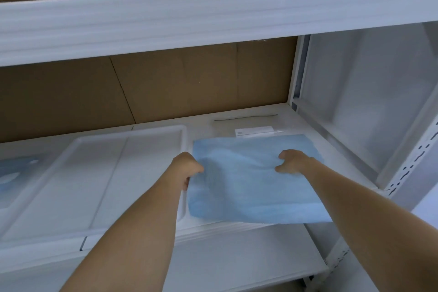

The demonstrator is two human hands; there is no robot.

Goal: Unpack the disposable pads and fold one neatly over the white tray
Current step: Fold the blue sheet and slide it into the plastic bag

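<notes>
Two-handed hold on a blue disposable pad [256, 187] at the right half of a white shelf [239, 253]. The left hand [188, 169] is curled closed on the pad's left edge, pinching it just beside the right rim of the white tray [132, 136]; the right hand [292, 161] lies on the pad's upper right area with fingers bent, apparently bunching the material, though the fingertips cannot be made out. The pad's front edge overhangs the shelf's front edge, and its surface ripples between the hands, which suggests that it is partly lifted rather than lying flat. Gripping at two separated points keeps the thin sheet spread and stops it from collapsing on itself during transfer. The tray sits on the left half of the shelf, beside the pad and not yet covered, so the fold over it remains to be done. Behind the pad, toward the shelf's back right corner, lies clear packaging with a white label [254, 131], probably the opened wrapper. A blue-tinted item [14, 173] at the shelf's far left is too blurred to identify. Brown cardboard [166, 87] backs the shelf.
</notes>
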